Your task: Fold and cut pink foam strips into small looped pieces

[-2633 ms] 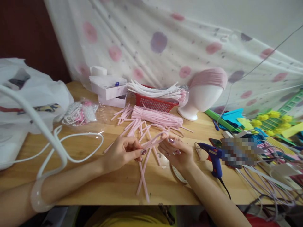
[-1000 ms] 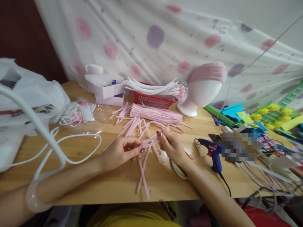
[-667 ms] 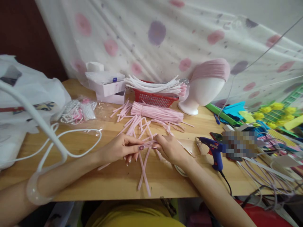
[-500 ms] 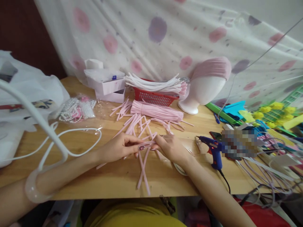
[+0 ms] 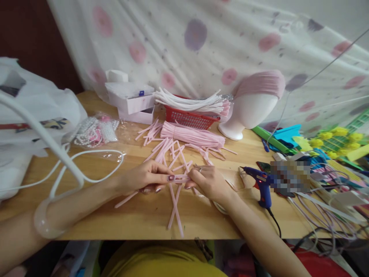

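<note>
Left hand (image 5: 144, 179) and right hand (image 5: 209, 181) meet fingertip to fingertip near the table's (image 5: 138, 221) front edge, fingers pinched, forearms converging.

Pale wooden desk (image 5: 150, 215) up front, and behind it hangs a sheer white cloth (image 5: 201, 50) dotted pink and purple; dark maroon wall (image 5: 31, 34) left, pale wall (image 5: 331, 15) top right.
</note>
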### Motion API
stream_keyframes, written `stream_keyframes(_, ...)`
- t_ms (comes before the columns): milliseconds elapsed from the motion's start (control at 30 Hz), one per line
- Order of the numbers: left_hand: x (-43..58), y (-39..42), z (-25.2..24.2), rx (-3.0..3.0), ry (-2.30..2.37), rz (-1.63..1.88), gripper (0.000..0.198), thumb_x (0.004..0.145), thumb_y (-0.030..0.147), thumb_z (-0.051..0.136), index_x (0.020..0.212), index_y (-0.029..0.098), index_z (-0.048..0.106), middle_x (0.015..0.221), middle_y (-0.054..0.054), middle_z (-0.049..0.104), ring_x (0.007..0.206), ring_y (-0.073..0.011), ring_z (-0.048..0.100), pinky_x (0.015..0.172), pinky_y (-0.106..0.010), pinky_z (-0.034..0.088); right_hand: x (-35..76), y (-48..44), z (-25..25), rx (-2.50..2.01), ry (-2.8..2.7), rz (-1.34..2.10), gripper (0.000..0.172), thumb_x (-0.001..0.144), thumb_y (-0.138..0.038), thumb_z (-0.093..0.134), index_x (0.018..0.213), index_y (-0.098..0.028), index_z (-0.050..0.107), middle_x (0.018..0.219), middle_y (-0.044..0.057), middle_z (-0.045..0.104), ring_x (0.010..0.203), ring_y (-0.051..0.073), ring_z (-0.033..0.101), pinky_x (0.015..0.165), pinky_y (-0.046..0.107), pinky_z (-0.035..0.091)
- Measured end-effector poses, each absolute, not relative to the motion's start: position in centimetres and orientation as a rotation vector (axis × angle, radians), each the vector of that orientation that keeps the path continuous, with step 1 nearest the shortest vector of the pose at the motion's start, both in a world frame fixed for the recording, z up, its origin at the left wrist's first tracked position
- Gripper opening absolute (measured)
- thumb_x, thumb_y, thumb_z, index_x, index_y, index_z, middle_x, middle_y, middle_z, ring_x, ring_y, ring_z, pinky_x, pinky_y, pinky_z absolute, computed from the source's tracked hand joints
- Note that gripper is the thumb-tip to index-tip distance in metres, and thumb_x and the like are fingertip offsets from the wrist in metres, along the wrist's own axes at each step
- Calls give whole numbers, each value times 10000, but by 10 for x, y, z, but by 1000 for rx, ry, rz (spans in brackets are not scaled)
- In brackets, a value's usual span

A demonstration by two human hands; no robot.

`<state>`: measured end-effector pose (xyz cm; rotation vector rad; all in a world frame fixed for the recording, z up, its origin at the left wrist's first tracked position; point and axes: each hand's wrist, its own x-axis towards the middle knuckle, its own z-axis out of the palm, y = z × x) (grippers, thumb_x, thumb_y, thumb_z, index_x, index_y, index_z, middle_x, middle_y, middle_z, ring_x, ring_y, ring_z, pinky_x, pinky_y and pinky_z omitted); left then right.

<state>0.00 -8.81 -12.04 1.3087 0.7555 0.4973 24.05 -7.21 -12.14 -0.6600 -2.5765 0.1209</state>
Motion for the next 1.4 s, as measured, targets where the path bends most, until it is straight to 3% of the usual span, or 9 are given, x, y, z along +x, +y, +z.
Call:
stream_keyframes(300, 8, -94, -119, 1544, 847, 563, 384, 837, 459, 608, 1085, 189, 724, 589, 25, 585, 422, -46, 352, 389, -169, 251, 237, -77, -121, -628, -2683, -124, 450, 1020, -396, 310, 671, -190, 505, 534, -3, 472, 485, 127, 363, 516, 276, 228)
stream_keyframes(567, 5, -95, -112, 1604, 844, 542, 295, 820, 418, 623, 842, 166, 773, 539, 8, 612, 440, -58, 324, 412, -189, 229, 239, -78, -125, -498, -2644, -124, 310, 986, -231, 435, 683, -202, 496, 537, -16, 494, 499, 123, 407, 534, 270, 269)
stream_keyframes(733, 5, -94, -111, 1492, 814, 500, 279, 804, 411, 654, 875, 168, 771, 520, 9, 618, 385, -41, 300, 373, -181, 201, 240, -79, -126, -558, -2623, -19, 313, 964, -262, 488, 656, -207, 504, 529, -22, 491, 493, 116, 393, 535, 270, 271)
stream_keyframes(1033, -2, -85, -120, 1441, 799, 467, 292, 805, 429, 675, 891, 165, 766, 618, -25, 698, 350, -24, 374, 335, -143, 253, 238, -78, -117, -458, -2530, -281, 423, 1020, -294, 380, 638, -166, 508, 495, -29, 483, 453, 88, 411, 494, 227, 289)
stream_keyframes(1233, -12, -73, -121, 1406, 834, 350, 276, 755, 420, 731, 750, 145, 750, 564, -23, 684, 336, -33, 435, 307, -122, 267, 244, -73, -113, -542, -2486, -308, 428, 1019, -336, 377, 649, -166, 512, 489, -32, 478, 445, 84, 415, 498, 220, 293)
stream_keyframes(1400, -22, -60, -123, 1370, 790, 384, 307, 781, 449, 698, 853, 156, 755, 558, -13, 677, 313, -25, 424, 284, -106, 263, 248, -67, -110, -594, -2483, -335, 409, 1014, -350, 384, 674, -165, 517, 505, -25, 505, 453, 86, 450, 493, 217, 292)
